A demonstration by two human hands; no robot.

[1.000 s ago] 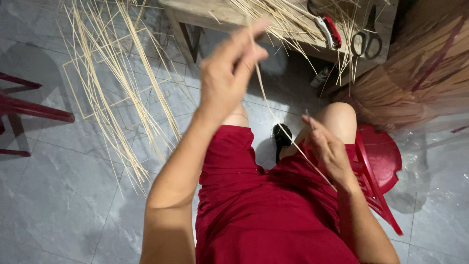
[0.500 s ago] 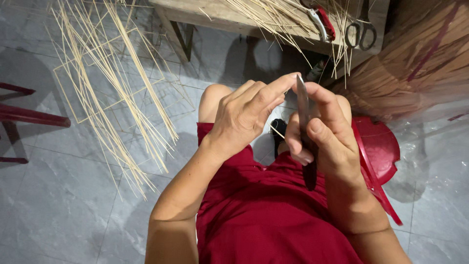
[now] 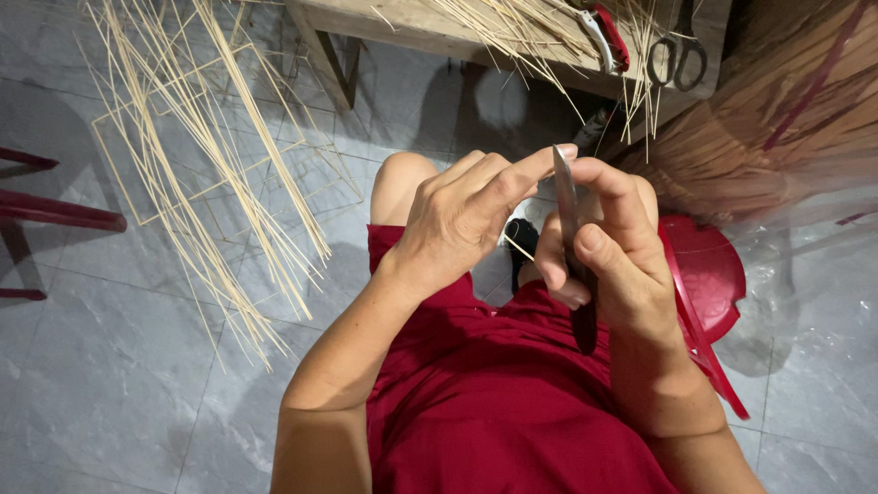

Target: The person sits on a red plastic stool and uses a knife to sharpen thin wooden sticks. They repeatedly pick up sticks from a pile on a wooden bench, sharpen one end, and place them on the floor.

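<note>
While right hand [image 3: 608,252] grips knife [image 3: 572,247] upright, left hand [image 3: 462,215] fingertips touch blade.

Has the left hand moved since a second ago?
Yes. The left hand came down from near the wooden bench to meet the right hand at the knife.

— Colours on the floor [image 3: 110,393]?
— Grey tiles, faintly marbled; pale straw-yellow bamboo strips [image 3: 210,155] lay fanned across them.
— Clothing?
— Shorts [image 3: 494,402] were deep red, plain. Plastic stool [image 3: 704,274] the same red.
— Tools?
— Knife [image 3: 572,247] had a dull grey blade, dark handle. Scissors [image 3: 677,55] black; cutter [image 3: 608,37] red-handled. Bench [image 3: 402,23] was weathered brown.
</note>
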